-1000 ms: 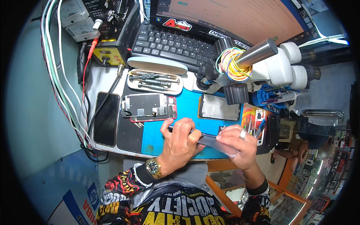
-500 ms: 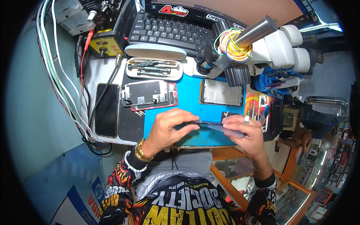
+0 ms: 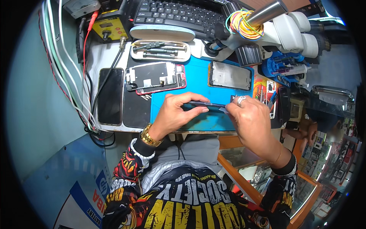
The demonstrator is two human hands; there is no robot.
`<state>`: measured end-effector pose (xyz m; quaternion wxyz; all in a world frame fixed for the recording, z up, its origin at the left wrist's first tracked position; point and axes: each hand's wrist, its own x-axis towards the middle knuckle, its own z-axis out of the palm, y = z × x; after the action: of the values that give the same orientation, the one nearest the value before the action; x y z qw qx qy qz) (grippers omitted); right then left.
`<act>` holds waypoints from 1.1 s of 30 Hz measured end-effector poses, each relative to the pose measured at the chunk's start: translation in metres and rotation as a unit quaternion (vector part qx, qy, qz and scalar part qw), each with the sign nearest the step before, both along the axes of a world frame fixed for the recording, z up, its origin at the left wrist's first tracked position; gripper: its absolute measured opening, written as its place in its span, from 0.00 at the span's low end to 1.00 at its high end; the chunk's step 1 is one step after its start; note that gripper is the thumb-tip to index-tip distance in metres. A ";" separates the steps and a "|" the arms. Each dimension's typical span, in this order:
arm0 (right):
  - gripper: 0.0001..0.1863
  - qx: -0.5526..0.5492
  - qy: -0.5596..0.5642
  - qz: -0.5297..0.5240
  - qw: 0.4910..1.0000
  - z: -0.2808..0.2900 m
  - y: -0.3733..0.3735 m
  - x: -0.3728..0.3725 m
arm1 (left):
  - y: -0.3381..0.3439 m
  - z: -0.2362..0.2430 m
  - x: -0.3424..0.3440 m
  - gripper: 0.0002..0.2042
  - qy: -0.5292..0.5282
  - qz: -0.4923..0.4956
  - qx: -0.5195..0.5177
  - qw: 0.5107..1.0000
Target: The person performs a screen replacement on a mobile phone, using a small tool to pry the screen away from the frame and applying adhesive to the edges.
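Above the near part of the blue mat (image 3: 202, 91), a thin dark phone (image 3: 209, 104) is held nearly edge-on. My left hand (image 3: 173, 112) is closed on its left end, thumb below and fingers above. My right hand (image 3: 251, 118) is closed at the other end. Beneath the right fingertips shows a corner of a thin, pale, see-through sheet (image 3: 223, 110); most of it is hidden by the hand. On the mat beyond lies a phone frame with a grey metal plate (image 3: 231, 75). To the left, an opened red-edged phone (image 3: 156, 78) has a dark screen part on top.
A black phone (image 3: 110, 96) lies at the left by several hanging cables (image 3: 68, 68). Behind the mat stand a screwdriver case (image 3: 160, 51), a keyboard (image 3: 175, 17) and a microscope (image 3: 284, 32). A blue tool holder (image 3: 276, 68) is at the right. Another person's hand (image 3: 312, 131) shows at far right.
The view has shifted, so the bench sits higher. My right hand has turned and closed in on the phone's right end. The see-through sheet, plainly visible before, is now mostly covered.
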<state>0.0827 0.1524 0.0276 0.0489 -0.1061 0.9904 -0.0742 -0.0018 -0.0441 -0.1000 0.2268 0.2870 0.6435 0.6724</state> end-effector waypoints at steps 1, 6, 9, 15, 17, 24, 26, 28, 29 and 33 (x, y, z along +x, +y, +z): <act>0.04 0.004 0.009 -0.002 1.000 0.000 0.002 0.000 | 0.000 0.001 0.000 0.11 -0.009 -0.007 -0.002 1.000; 0.08 -0.043 0.003 0.014 0.999 -0.005 0.014 -0.003 | -0.003 -0.003 0.000 0.12 -0.005 -0.005 0.022 1.000; 0.10 -0.050 0.015 0.026 0.998 -0.010 0.014 -0.002 | -0.002 -0.009 0.000 0.12 -0.003 -0.014 0.022 1.000; 0.08 -0.080 0.044 0.055 0.994 -0.013 0.000 -0.011 | -0.004 -0.005 0.000 0.12 -0.013 -0.027 0.018 0.999; 0.08 -0.075 0.056 0.060 0.994 -0.014 -0.006 -0.014 | -0.004 -0.006 0.001 0.12 -0.019 -0.025 0.021 0.999; 0.08 -0.062 0.069 0.082 0.992 -0.020 -0.018 -0.020 | -0.002 -0.006 0.001 0.11 0.010 0.001 0.048 0.999; 0.09 -0.062 0.080 0.070 0.992 -0.021 -0.021 -0.021 | -0.003 -0.005 0.002 0.11 0.002 0.001 0.051 0.999; 0.09 -0.067 0.081 0.073 0.992 -0.021 -0.023 -0.023 | -0.004 -0.002 0.001 0.11 0.000 -0.008 0.041 0.999; 0.09 -0.073 0.083 0.074 0.991 -0.021 -0.023 -0.024 | -0.004 -0.003 0.001 0.11 0.001 -0.007 0.041 0.999; 0.10 -0.070 0.074 0.097 0.990 -0.021 -0.022 -0.025 | -0.005 -0.004 0.000 0.11 0.010 -0.011 0.021 1.000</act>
<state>0.0573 0.1304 0.0065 -0.0254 -0.2099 0.9687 -0.1298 -0.0019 -0.0492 -0.1037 0.2218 0.3054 0.6285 0.6801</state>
